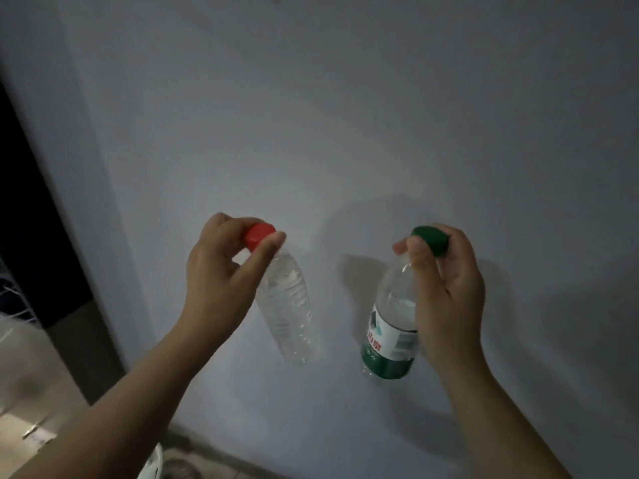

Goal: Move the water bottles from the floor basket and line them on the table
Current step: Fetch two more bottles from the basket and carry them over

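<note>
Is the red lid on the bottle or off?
On. The red cap sits on the neck of the clear bottle, pinched by the left hand.

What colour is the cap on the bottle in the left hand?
Red, clearest in the head view.

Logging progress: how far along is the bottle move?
Done: no bottles stand free on the table in view. In hand: left hand pinches the red-capped bottle, right hand the green-capped bottle, both over the table. Left: line both up; whether more remain cannot be told.
</note>
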`<action>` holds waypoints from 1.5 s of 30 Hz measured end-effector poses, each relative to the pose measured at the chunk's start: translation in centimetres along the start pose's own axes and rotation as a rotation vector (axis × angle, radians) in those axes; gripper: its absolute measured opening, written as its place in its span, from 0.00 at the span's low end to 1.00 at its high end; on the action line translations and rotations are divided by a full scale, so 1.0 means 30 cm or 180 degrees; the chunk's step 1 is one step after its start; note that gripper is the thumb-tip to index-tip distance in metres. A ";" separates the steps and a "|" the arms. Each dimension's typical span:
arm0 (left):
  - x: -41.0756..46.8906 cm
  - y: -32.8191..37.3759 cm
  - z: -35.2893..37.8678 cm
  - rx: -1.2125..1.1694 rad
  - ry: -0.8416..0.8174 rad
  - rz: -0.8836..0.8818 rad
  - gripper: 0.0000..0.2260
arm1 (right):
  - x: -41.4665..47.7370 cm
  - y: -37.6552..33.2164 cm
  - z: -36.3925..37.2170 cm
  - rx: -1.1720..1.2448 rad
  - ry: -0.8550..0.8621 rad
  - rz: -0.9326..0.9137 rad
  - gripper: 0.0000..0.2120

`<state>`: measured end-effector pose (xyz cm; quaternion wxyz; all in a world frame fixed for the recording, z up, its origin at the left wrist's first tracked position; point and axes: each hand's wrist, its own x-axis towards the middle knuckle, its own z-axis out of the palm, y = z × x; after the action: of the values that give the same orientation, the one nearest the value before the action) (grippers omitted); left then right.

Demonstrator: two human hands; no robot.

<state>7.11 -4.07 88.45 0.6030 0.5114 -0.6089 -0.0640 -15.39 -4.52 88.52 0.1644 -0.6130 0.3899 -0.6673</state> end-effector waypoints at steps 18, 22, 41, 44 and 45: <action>0.041 -0.167 -0.643 -0.0265 0.0632 -0.0367 0.17 | -0.129 -0.297 0.731 0.0602 -0.0852 -0.0225 0.17; 0.011 -0.284 -0.926 0.0006 0.0803 -0.0457 0.16 | -0.255 -0.385 1.032 0.0888 -0.1113 -0.0204 0.16; 0.031 -0.881 -1.962 0.1367 0.1963 -0.1156 0.17 | -0.627 -0.687 2.364 0.2403 -0.2535 0.0299 0.13; 0.070 -0.959 -2.092 0.1548 0.2148 -0.1215 0.16 | -0.650 -0.736 2.555 0.2552 -0.2777 0.0323 0.13; 0.082 -0.985 -2.135 0.1556 0.2240 -0.1229 0.16 | -0.658 -0.755 2.613 0.2578 -0.2844 0.0309 0.14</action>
<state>75.07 14.87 86.50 0.6118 0.7329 -0.2584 0.1476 68.48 -1.22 86.91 0.5628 -0.7040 0.0257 -0.4324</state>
